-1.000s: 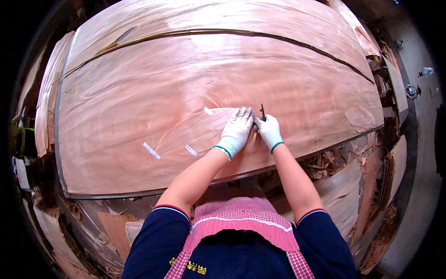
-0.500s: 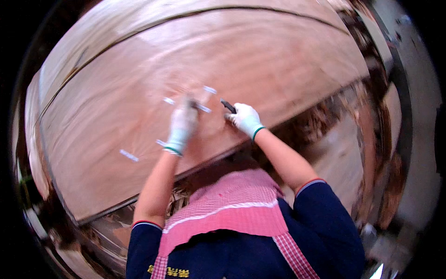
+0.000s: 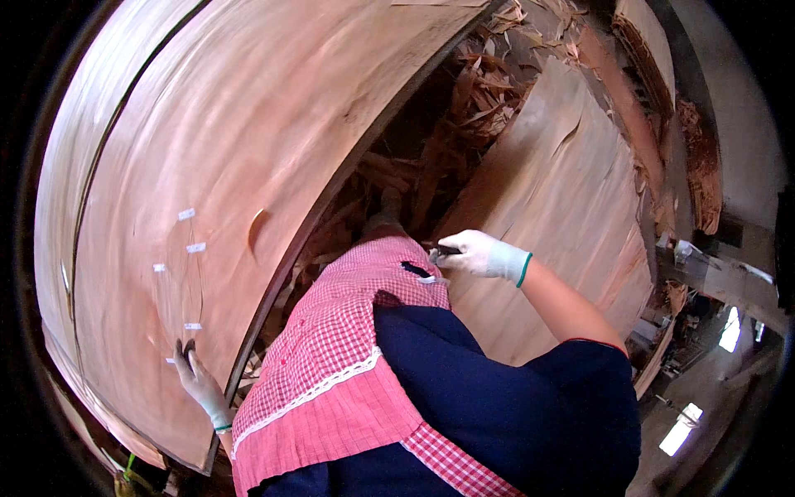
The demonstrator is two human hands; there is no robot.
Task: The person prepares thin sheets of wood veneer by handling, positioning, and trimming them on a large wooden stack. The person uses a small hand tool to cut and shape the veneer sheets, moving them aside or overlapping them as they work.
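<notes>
My left hand point(image 3: 199, 378), in a white glove with dark fingertips, reaches onto a large pinkish veneer sheet point(image 3: 273, 99), fingers extended near white tape strips point(image 3: 196, 248). A thin curved sliver point(image 3: 256, 228) lies farther along the sheet. My right hand point(image 3: 476, 253), gloved in white with a green cuff, is closed around a small dark tool point(image 3: 447, 250) at the side of my pink checked apron point(image 3: 323, 340), just above its pocket opening point(image 3: 416, 272). The tool's far end is too small to make out.
Heaped veneer scraps point(image 3: 476, 99) lie in the dark gap beside the sheet's edge. Another pale veneer sheet point(image 3: 571, 207) rests low on the right, with broken wood pieces point(image 3: 700, 166) beyond it. A concrete floor point(image 3: 745, 132) runs along the far right.
My view has swung right, so the big sheet now sits at left. My right hand has left the sheet for my apron with the tool; my left hand stays on the sheet, fingers extended.
</notes>
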